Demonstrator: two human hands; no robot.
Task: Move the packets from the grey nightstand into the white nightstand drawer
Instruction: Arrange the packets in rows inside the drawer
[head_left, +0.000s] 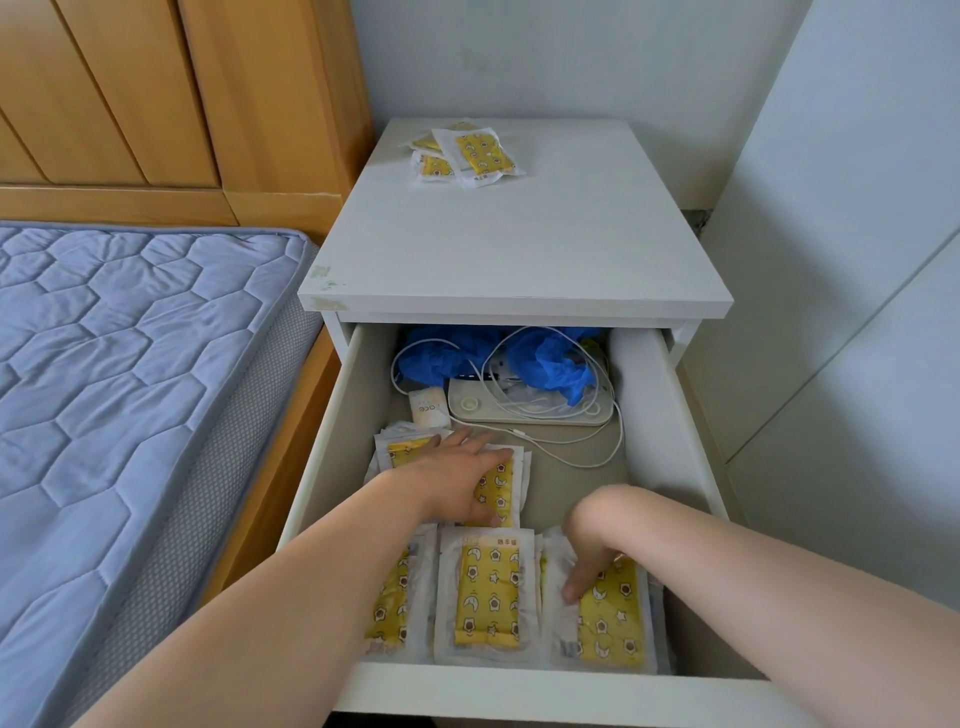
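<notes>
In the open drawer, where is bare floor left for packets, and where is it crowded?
Bare floor lies between the left hand, white cable, drawer's right wall and right hand. Crowded: front packet row and the cluttered back.

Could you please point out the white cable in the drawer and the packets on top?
white cable (540, 440): head view, on its front stretch.
packets on top (475, 153): head view, uppermost packet's yellow print.

Open from above across the drawer (332, 441). Bare floor only right of centre. Blocked at back by blue plastic (545, 364), white cable (571, 453), flat device (530, 413); packed with packets (488, 597) along front and left.
</notes>
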